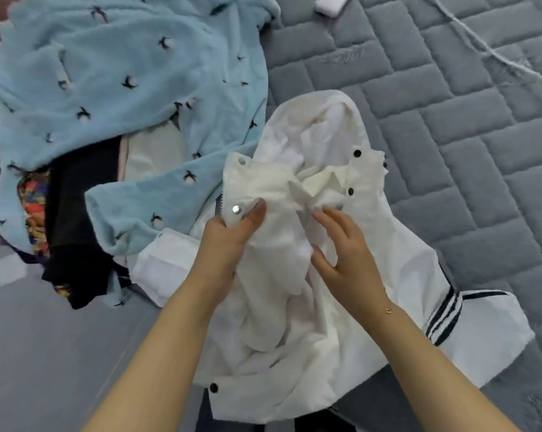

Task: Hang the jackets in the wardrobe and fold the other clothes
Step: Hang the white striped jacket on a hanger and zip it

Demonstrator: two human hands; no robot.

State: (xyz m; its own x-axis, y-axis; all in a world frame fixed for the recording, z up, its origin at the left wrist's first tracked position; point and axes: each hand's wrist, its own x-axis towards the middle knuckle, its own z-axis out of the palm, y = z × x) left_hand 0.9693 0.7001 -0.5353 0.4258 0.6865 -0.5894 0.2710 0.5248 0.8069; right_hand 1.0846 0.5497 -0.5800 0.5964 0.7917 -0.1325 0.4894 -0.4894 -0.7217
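Note:
A white hooded jacket with black snap buttons and black-striped cuffs lies crumpled on the grey quilted bed, hood pointing away from me. My left hand grips the jacket's left front edge beside a silver snap, thumb on top. My right hand has its fingers curled into the fabric near the collar, pinching a fold. To the left lies a fluffy light-blue garment with small dark bird figures, spread over a pile.
Under the blue garment sit dark clothes and a colourful patterned piece. A white phone-like object lies at the top of the bed, and a pale cord trails across the top right. Grey floor shows lower left.

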